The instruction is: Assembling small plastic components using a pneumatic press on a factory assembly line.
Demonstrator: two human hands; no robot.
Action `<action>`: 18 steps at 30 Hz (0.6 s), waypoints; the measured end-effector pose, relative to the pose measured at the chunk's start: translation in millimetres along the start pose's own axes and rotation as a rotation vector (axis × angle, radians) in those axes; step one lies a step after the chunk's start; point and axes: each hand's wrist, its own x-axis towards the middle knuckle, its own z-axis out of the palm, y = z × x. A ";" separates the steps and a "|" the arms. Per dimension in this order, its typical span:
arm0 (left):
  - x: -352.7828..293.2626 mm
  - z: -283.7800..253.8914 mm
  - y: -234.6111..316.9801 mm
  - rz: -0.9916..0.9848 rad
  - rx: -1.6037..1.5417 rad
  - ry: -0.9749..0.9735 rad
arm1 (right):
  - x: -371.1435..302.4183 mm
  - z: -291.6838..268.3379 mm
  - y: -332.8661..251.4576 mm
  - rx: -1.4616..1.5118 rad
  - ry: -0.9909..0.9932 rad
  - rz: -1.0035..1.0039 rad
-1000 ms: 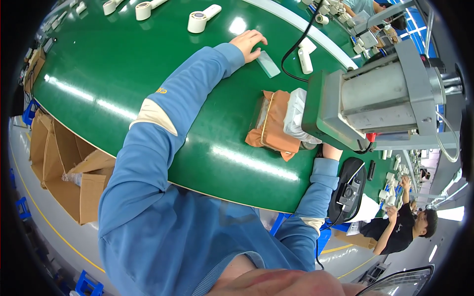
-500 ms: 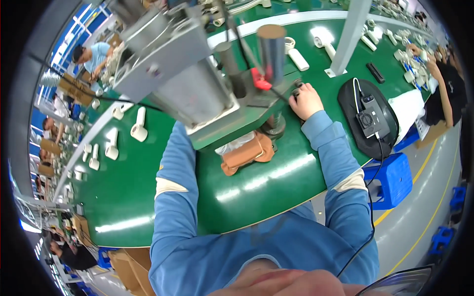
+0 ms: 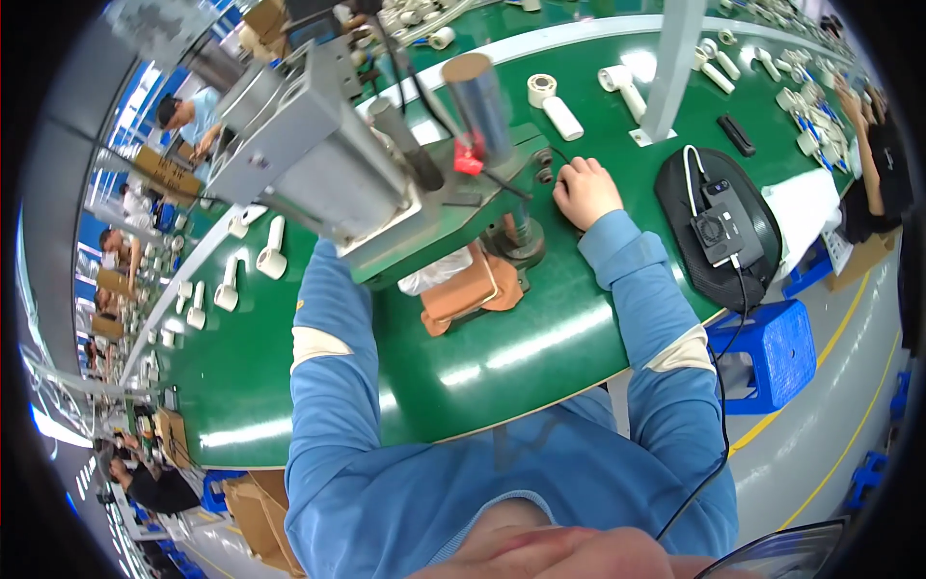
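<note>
A bench press [image 3: 338,179] with a grey metal cylinder, a green plate and steel columns fills the middle. My left forearm [image 3: 333,289] goes behind it, and the press hides my left hand. Right of the press, my right hand [image 3: 588,196] rests palm down on the green table, fingers curled together. A small dark edge shows beneath it; what lies under the palm is hidden. Close to its fingertips are black knobs [image 3: 544,166] on the press. Below the press head lies an orange-brown cloth-like bundle [image 3: 473,296], with clear plastic [image 3: 434,273] next to it.
White pipe-like parts [image 3: 562,118] lie on the green table [image 3: 251,372]. To the right are a black case [image 3: 675,188] with a cabled device [image 3: 716,236], a white cloth [image 3: 803,214] and a blue stool [image 3: 772,357]. A grey post [image 3: 670,72] stands behind. Other people sit on both sides.
The view has shifted a little, so the press appears further left. My right hand stays at about the same spot on the table, its fingers still curled.
</note>
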 end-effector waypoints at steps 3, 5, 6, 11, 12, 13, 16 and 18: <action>15.3 -13.6 6.6 -0.103 -0.073 0.070 | 2.3 -1.9 3.9 0.015 0.018 -0.076; 13.2 -46.2 6.3 -0.179 -0.125 0.125 | 2.2 -1.8 9.0 0.012 0.012 -0.076; -0.4 -55.2 5.3 -0.217 -0.153 0.154 | 1.9 -3.7 10.5 -0.005 0.006 -0.086; -80.7 -55.2 -0.4 -0.400 -0.321 0.274 | 6.2 -8.3 3.0 -0.034 -0.104 -0.096; -91.9 -55.5 -1.5 -0.432 -0.358 0.285 | 8.2 -7.8 3.6 -0.025 -0.096 -0.099; -103.2 -50.4 -6.4 -0.445 -0.366 0.303 | 8.6 -6.8 2.4 -0.017 -0.088 -0.095; -121.2 -29.8 -25.0 -0.533 -0.128 0.186 | 6.5 -4.5 -5.3 -0.001 -0.085 -0.091; -114.2 -28.1 -47.3 -0.353 0.071 0.340 | 5.4 -3.9 -11.5 0.014 -0.118 -0.075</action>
